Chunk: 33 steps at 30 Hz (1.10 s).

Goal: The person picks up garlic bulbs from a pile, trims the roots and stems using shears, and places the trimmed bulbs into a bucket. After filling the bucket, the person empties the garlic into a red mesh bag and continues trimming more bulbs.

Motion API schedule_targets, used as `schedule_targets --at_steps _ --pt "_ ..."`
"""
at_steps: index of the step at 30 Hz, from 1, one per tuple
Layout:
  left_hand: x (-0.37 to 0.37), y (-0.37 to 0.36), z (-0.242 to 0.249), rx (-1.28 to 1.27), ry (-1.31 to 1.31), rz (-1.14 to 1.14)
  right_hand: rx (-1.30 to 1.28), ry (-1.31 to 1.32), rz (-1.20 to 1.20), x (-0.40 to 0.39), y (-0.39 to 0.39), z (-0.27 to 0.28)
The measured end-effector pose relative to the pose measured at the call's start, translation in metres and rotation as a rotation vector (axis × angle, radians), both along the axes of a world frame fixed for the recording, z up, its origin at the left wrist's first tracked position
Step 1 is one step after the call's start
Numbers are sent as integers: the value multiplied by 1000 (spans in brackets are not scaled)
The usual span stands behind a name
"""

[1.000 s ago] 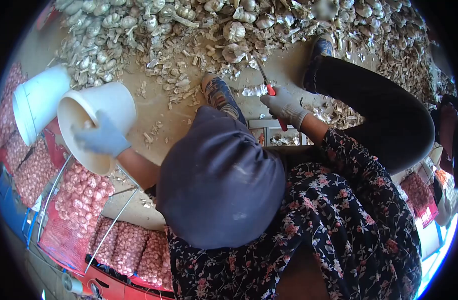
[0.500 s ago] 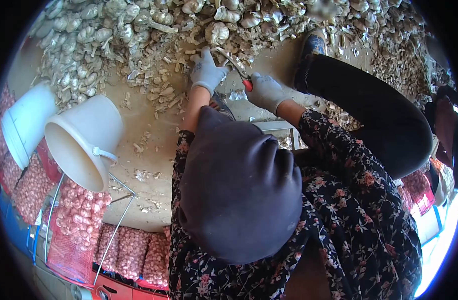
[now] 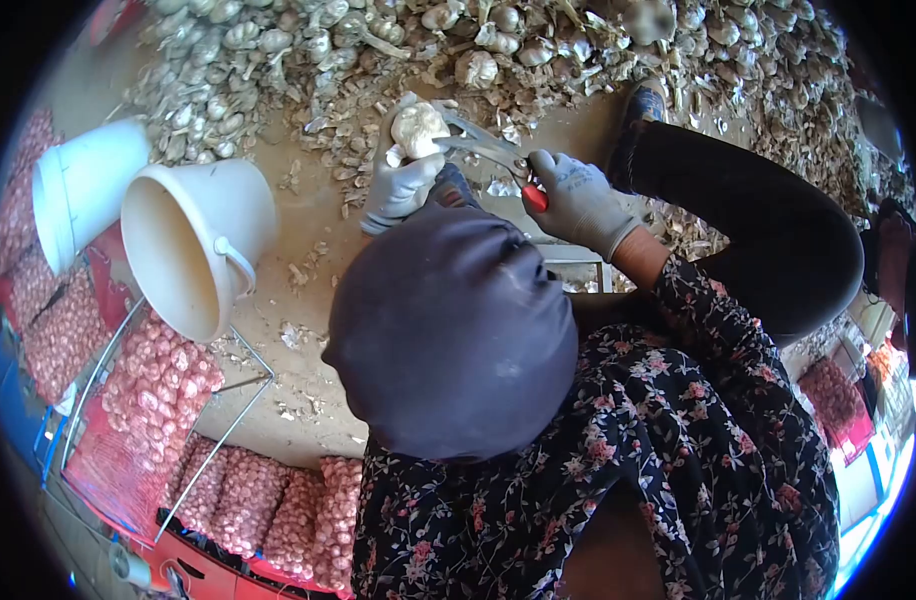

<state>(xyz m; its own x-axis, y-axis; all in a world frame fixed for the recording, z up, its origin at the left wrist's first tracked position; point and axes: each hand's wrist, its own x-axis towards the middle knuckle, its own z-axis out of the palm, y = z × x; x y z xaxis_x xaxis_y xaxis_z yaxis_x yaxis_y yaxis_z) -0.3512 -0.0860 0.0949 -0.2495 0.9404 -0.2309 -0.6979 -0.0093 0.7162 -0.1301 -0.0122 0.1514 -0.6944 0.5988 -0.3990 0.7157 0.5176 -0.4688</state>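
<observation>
My left hand (image 3: 402, 182), in a grey work glove, is closed around a whitish garlic bulb (image 3: 418, 130), holding it up over the littered floor. My right hand (image 3: 584, 203), gloved as well, grips a pair of pruning shears (image 3: 490, 150) by the handles, one of which shows red. The blades are apart and reach leftward to the right side of the bulb. Beyond both hands lies a large heap of garlic bulbs (image 3: 263, 45) with dry stalks, and cut stalk pieces are scattered in front of it.
Left of me a white bucket (image 3: 203, 235) lies tipped, its mouth facing down-left, beside a pale blue bucket (image 3: 90, 190). A mesh sack of garlic (image 3: 163, 400) hangs on a metal frame (image 3: 210, 478). Several filled sacks (image 3: 253, 505) stand behind. My bent leg (image 3: 748, 210) extends on the right.
A garlic bulb now shows in my left hand, where none was visible before. The shears have come to it with blades apart. My head has shifted, so the surroundings sit differently in view.
</observation>
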Motion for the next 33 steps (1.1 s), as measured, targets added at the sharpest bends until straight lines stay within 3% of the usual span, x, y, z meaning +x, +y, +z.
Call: schedule_targets --at_steps 5,11,13,15,23,33 --pt "-16 -6 14 55 -103 4 52 22 27 -12 -6 26" --pt "-23 -18 8 178 160 67 44 59 6 -34 -20 35" --pt "-16 -16 8 131 426 187 46 3 15 -41 -20 34" --pt "-15 -17 10 161 509 222 17 -36 30 -43 -15 35" --pt "-13 -22 16 -88 774 127 19 -65 88 -46 -11 31" --pt "-1 -21 18 -131 727 170 -131 -69 66 -45 -15 5"
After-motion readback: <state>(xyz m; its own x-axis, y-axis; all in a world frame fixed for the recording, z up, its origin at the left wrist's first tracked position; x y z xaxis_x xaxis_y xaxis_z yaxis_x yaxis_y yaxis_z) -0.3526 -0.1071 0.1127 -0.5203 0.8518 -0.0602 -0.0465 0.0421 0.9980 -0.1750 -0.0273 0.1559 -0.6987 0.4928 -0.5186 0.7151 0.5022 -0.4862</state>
